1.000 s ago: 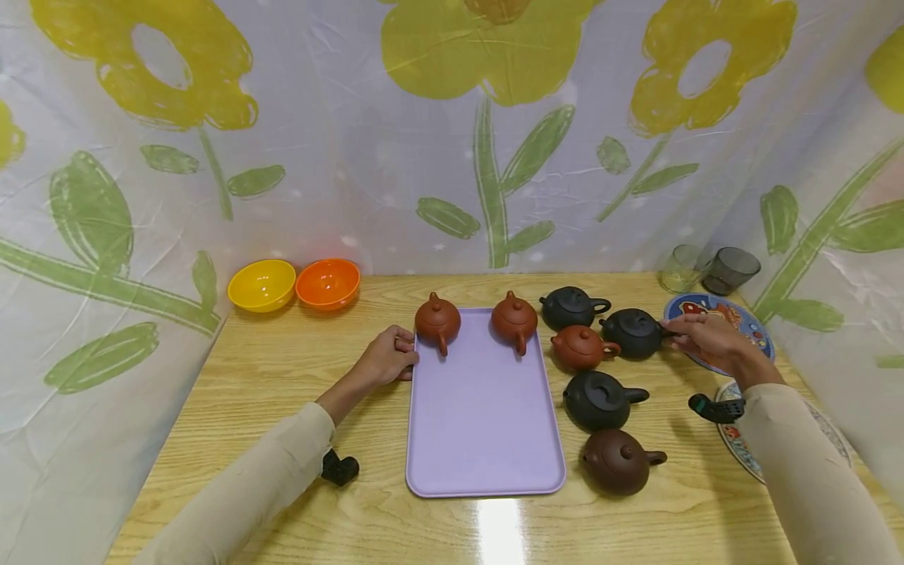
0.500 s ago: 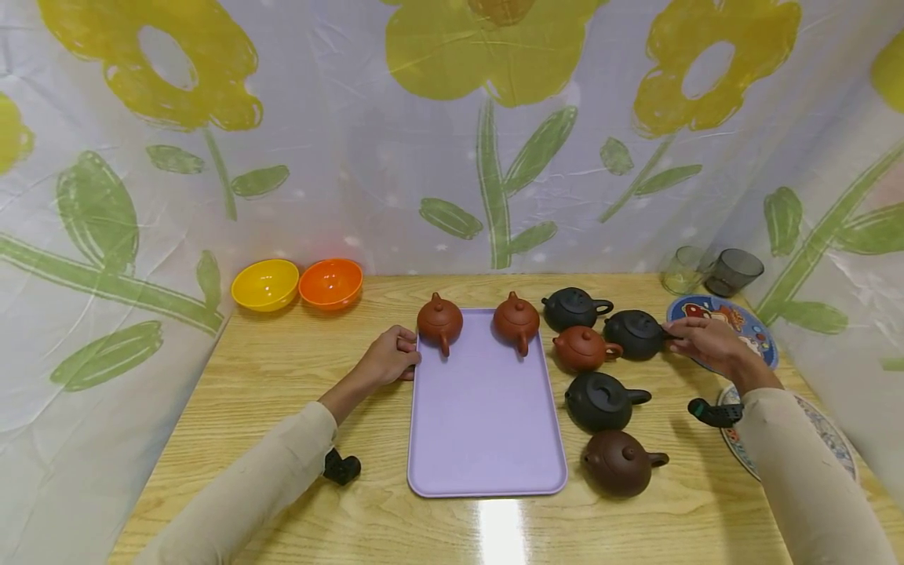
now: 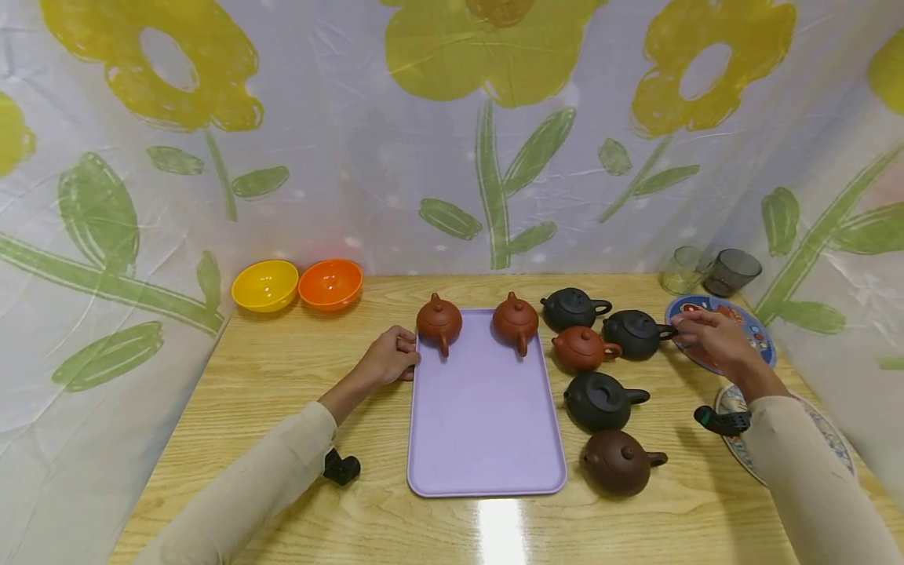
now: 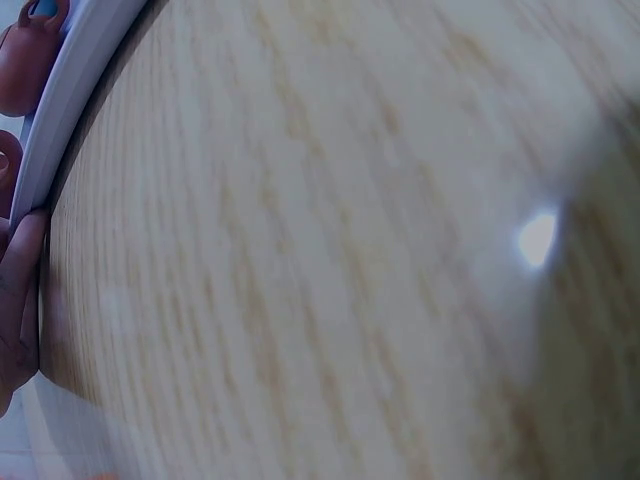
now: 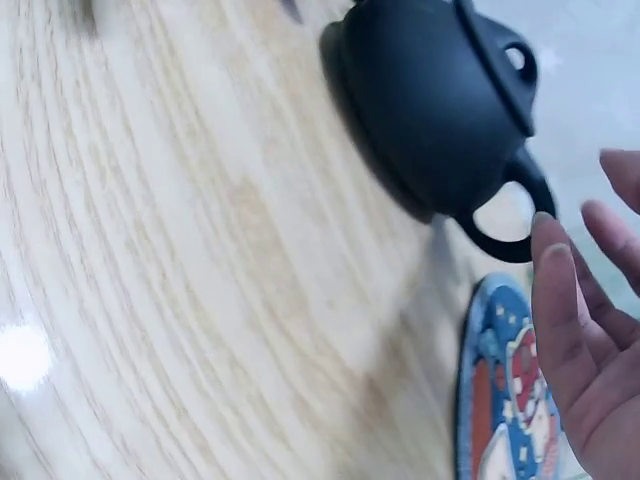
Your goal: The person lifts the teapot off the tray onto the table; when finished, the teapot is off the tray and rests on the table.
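My left hand [image 3: 384, 357] holds the left edge of a lilac tray [image 3: 487, 424], with the rim between its fingers in the left wrist view. Two reddish-brown teapots [image 3: 439, 320] stand at the tray's far corners, handles toward me. My right hand [image 3: 716, 341] is just right of a black teapot [image 3: 632, 333], its fingers spread loosely. In the right wrist view the thumb tip is right at the loop handle [image 5: 510, 248] of that black teapot, and the other fingers are apart from it. The teapot stands on the table.
Right of the tray stand another reddish-brown teapot [image 3: 582, 349], two more black teapots [image 3: 599, 402] and a dark brown teapot [image 3: 617, 464]. Two plates [image 3: 759, 345] and two glasses [image 3: 732, 271] are farther right. Yellow and orange bowls [image 3: 330, 284] stand at back left.
My right hand has loosened from the black teapot's handle and drawn slightly right, so more of the handle shows. The left hand and tray have stayed in place.
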{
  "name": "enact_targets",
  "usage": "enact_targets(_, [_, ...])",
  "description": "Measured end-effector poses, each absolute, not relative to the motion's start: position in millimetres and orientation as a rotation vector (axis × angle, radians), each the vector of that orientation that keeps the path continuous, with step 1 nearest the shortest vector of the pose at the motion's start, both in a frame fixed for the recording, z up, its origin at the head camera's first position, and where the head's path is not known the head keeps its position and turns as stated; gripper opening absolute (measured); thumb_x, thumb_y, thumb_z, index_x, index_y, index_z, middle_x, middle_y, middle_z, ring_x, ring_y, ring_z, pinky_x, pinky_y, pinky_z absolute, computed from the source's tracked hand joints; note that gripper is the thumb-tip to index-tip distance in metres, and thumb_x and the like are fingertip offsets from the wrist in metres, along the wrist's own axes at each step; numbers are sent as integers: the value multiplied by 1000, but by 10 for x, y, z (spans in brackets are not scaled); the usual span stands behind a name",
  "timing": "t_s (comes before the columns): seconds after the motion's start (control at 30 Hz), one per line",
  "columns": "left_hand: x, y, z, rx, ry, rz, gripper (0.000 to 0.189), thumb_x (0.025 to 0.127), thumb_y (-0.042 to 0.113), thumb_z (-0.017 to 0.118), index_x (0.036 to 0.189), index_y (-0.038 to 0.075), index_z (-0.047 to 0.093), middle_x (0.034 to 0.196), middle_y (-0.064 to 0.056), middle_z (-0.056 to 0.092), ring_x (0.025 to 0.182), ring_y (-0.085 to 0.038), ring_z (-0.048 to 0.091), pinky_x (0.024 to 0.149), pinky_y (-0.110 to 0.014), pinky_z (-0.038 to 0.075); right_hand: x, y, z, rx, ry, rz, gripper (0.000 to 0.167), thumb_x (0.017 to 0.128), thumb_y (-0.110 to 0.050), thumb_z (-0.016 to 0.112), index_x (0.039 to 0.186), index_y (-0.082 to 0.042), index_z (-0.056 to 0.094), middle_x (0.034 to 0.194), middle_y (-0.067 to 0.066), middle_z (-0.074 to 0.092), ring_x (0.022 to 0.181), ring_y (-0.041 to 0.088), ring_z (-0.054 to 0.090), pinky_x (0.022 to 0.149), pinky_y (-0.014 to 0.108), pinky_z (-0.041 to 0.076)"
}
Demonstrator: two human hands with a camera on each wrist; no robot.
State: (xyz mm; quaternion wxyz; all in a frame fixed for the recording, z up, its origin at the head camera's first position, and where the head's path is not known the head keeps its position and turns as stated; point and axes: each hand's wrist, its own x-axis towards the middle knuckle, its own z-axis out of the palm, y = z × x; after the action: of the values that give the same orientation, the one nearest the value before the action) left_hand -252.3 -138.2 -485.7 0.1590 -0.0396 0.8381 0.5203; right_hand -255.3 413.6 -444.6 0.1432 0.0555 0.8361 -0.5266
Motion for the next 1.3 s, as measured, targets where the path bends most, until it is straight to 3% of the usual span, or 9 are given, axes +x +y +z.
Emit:
enact_targets(0.17, [-2526,-1391,-4862,-117,2395,1486,36,95,4,63,129,2,51,115,-17,56,87,-20,62,65,-28,62,-2497,4143,-4369,171,2495,-1518,42,100,-46,56,129,-16,54,99,-25,62,92,-1,66,78,27,61])
enact_targets(0.3, [-2524,-1394,-4863,-116,2394,1483,36,95,5,63,129,2,51,115,-17,57,88,-21,62,65,-27,62,-2455,4087,-4278,121,2547,-1505,43,102,-44,55,128,-11,56,96,-26,63,90,0,66,76,28,60])
enact_targets(0.63, [-2512,-1391,-4863,-113,2410,1474,37,94,4,63,128,1,50,114,-17,56,86,-20,62,66,-28,63,-2284,3672,-3975,-39,2552,-1541,40,103,-38,55,128,-6,55,104,-25,65,86,4,67,69,24,58])
enact_targets(1.1, [-2519,-1400,-4901,-114,2401,1469,36,95,5,63,129,2,50,116,-17,56,88,-21,63,67,-27,63,-2189,2805,-3697,-188,2448,-1514,42,103,-34,57,126,0,58,101,-16,67,82,11,66,71,31,59])
enact_targets(1.3, [-2526,-1392,-4881,-105,2398,1477,37,95,4,63,129,1,49,116,-18,56,88,-21,63,67,-28,63,-2203,2464,-3693,-199,2381,-1538,38,101,-30,60,122,2,60,92,-2,68,77,16,63,64,29,56])
